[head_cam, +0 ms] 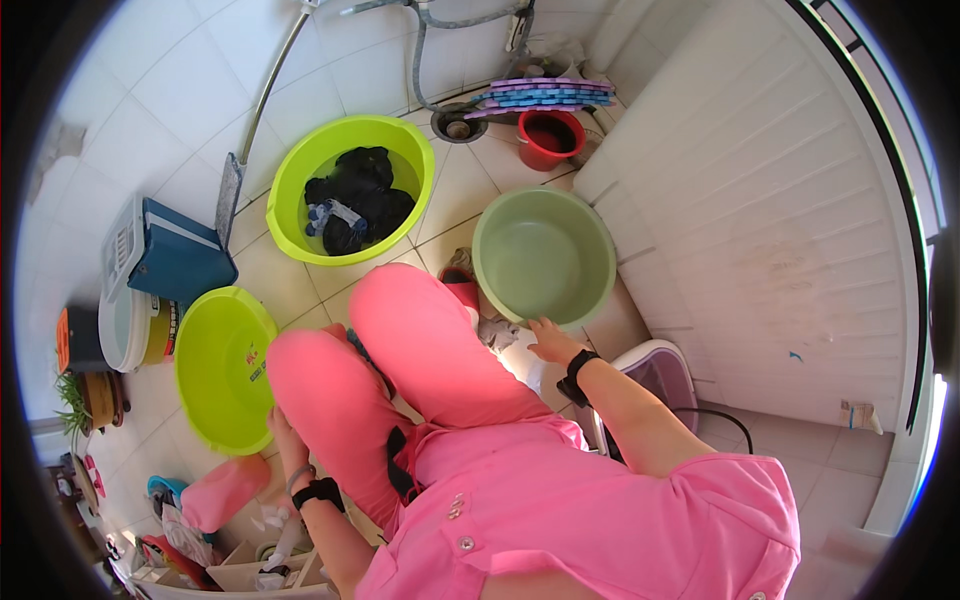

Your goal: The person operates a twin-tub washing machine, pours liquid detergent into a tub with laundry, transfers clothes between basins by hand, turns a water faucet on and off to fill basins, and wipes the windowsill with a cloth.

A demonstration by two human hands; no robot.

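My right hand (553, 340) is at the near rim of a grey-green plastic basin (544, 259), fingers apart; whether it touches the rim I cannot tell. My left hand (283, 430) is beside my left knee, near the edge of a lime-green basin (225, 367) that bears writing; my knee partly hides its fingers. Ahead, a larger lime-green tub (285, 202) holds water with dark fabric (364, 187) and a blue-and-white cloth piece (335, 216) in it. A grey cloth (498, 333) lies on the floor by my shoe.
A red bucket (550, 140) and a floor drain (459, 124) are near the wall, by folded foam mats (547, 96). At left are a blue dustpan-like box (180, 251), a white bucket (124, 322) and a potted plant (97, 401). A purple-and-white bin (664, 375) is at right.
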